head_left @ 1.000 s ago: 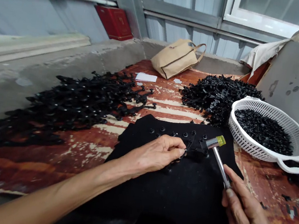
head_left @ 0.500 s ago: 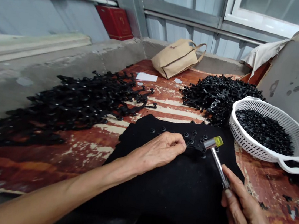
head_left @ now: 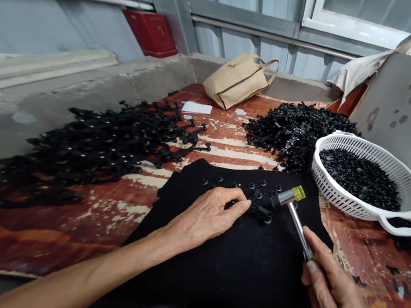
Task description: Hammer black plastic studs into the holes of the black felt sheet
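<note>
My left hand (head_left: 216,212) is over the black cloth (head_left: 211,268), thumb and index finger pinched on the end of a black branched part (head_left: 261,210). Several small round black pieces (head_left: 251,185) lie on the cloth beyond my fingers. In my right hand (head_left: 333,281) is the metal handle of a small hammer (head_left: 288,196) with a yellow face on one end. The hammer head hangs to the right of the black part, apart from it. What lies under my left fingers is hidden.
A white basket (head_left: 368,213) of small black pieces stands at the right. Piles of black parts lie at left (head_left: 115,135) and at back right (head_left: 297,129). A tan bag (head_left: 237,80) and white paper (head_left: 197,108) are behind, near a low concrete ledge (head_left: 155,74).
The view has shifted slightly. My left fingers have drawn back a little toward me with the black part, whose arm now shows more clearly beside the hammer. The hammer stays in my right hand.
</note>
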Motion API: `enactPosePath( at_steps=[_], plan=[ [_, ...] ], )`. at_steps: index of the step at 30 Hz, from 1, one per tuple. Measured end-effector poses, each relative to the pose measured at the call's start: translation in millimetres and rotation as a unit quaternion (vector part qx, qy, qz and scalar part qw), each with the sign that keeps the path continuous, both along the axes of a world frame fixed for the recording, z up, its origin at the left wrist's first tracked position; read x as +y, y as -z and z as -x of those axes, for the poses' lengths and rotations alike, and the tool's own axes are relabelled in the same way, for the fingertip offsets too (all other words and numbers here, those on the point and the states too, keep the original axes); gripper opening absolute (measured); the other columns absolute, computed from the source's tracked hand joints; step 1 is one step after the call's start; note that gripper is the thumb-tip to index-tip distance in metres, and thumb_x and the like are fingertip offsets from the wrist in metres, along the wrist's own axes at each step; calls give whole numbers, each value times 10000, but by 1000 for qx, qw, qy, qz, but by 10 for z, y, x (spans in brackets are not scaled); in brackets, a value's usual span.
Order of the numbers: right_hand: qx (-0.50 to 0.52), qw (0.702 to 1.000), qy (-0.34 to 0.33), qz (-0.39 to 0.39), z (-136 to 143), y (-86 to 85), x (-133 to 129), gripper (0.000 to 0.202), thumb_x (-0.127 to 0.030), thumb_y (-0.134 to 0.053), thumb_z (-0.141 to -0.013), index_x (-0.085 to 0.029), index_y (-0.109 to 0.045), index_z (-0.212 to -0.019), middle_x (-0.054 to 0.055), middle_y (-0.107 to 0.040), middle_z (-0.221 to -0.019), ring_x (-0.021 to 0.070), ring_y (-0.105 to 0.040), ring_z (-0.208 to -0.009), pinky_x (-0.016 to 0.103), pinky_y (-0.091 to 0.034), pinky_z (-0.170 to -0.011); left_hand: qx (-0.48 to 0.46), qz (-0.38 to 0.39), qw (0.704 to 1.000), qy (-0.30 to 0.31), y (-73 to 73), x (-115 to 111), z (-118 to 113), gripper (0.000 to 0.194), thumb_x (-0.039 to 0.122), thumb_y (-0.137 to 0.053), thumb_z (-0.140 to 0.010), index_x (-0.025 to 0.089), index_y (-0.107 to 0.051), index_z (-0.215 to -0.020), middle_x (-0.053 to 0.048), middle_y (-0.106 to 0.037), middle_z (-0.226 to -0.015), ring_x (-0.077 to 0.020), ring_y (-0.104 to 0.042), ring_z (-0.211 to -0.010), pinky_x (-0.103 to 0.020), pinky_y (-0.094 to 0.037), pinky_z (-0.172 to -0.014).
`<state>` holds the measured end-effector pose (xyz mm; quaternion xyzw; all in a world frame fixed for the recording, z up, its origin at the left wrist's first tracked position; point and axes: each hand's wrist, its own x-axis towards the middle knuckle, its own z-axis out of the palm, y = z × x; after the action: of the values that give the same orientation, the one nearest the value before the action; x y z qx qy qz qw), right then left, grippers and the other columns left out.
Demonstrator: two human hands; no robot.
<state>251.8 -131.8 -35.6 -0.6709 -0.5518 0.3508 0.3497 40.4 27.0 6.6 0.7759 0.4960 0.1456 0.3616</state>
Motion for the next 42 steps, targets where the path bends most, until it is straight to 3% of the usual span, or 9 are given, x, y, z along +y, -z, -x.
enactPosePath(
  at_steps=[12,31,42],
  plan=[
    [13,999,-6,35,9,-13,-17,515,-449,-297,-1012,-332,-312,-1513,-37,-386,-638,117,-377,-457,189,-368,-389,-10,6,1000,13,12,4,22,365,483,-413,-802,182,-549,-647,47,-395,-557,-104,-353,-525,-245,-275,-518],
    [2,1000,-5,4,1,-20,-10,503,-406,-337,-1008,-319,-346,-1504,-49,-379,-582,122,-411,-435,190,-402,-381,-5,3,1000,20,91,36,39,396,520,-390,-799,179,-530,-654,51,-387,-573,-103,-355,-545,-250,-278,-536],
    [9,1000,-8,13,3,-12,-32,505,-412,-311,-1017,-319,-312,-1514,-45,-399,-619,115,-413,-450,181,-396,-387,10,15,1000,16,27,7,21,410,533,-382,-782,177,-545,-659,53,-361,-549,-97,-321,-511,-246,-244,-498]
  ],
)
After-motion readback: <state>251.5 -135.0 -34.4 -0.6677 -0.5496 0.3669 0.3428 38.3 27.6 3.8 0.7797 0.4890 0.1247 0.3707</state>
